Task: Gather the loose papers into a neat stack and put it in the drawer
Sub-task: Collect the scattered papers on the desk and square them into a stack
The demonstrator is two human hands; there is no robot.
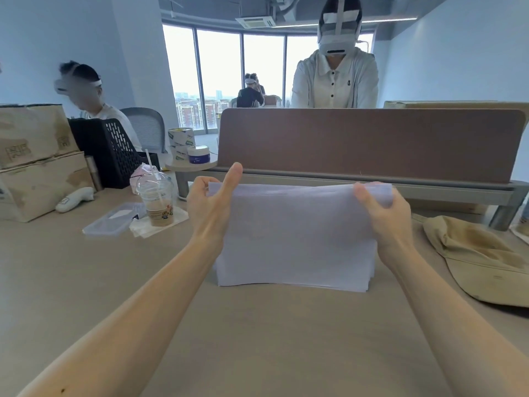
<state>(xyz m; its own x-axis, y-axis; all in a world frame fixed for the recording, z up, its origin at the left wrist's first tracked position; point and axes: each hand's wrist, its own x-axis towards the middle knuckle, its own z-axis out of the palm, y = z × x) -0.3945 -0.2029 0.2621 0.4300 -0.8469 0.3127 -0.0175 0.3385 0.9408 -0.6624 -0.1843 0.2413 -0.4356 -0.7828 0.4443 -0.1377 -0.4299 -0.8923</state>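
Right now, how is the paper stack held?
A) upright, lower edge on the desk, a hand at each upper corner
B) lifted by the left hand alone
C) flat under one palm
A: the paper stack stands edge-down on the desk, left hand and right hand gripping its upper corners.

No wording can be read with certainty. The small white cartons [181,144] on the corner shelf bear green-and-white labels whose lettering is too blurred to make out. The printed marks on the cardboard boxes [34,138] and the blue label on the white jar [198,155] are equally illegible.
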